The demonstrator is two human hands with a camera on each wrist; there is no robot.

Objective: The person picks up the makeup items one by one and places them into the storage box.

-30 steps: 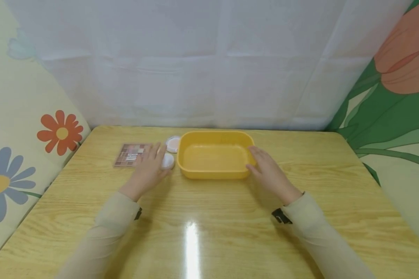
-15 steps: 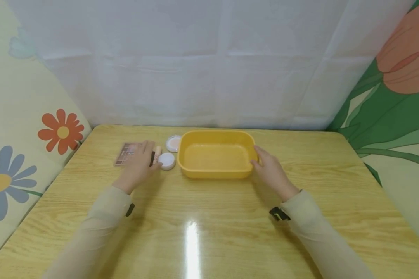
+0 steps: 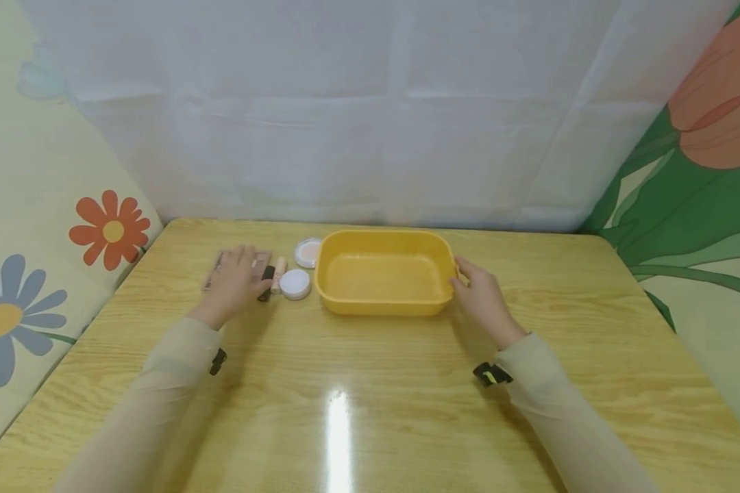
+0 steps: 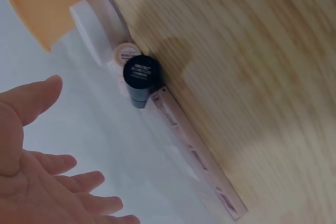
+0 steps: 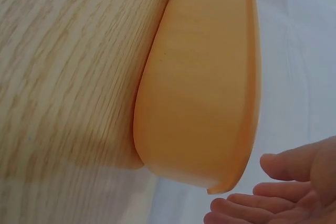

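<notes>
My left hand (image 3: 229,284) is spread above the eyeshadow palette (image 3: 260,262), hiding much of it. In the left wrist view its fingers are straight and apart from everything. Beside the thumb lie a black tube (image 3: 266,284) and a slim pale-pink tube (image 3: 279,268). To their right come a round white jar (image 3: 294,284) and, behind it, a round pale compact (image 3: 307,253). Near the right end of the yellow bin (image 3: 384,309) is my right hand (image 3: 484,301), fingers loosely extended. Whether its fingertips touch the rim I cannot tell.
The wooden table (image 3: 401,411) carries everything. A white cloth (image 3: 376,137) hangs behind its far edge. Flower-printed panels (image 3: 703,205) stand along both sides. The bin's left wall sits close to the jar and compact.
My left hand has moved left from beside the jar to over the palette, uncovering the jar and both tubes. My right hand has shifted slightly right, off the bin's rim.
</notes>
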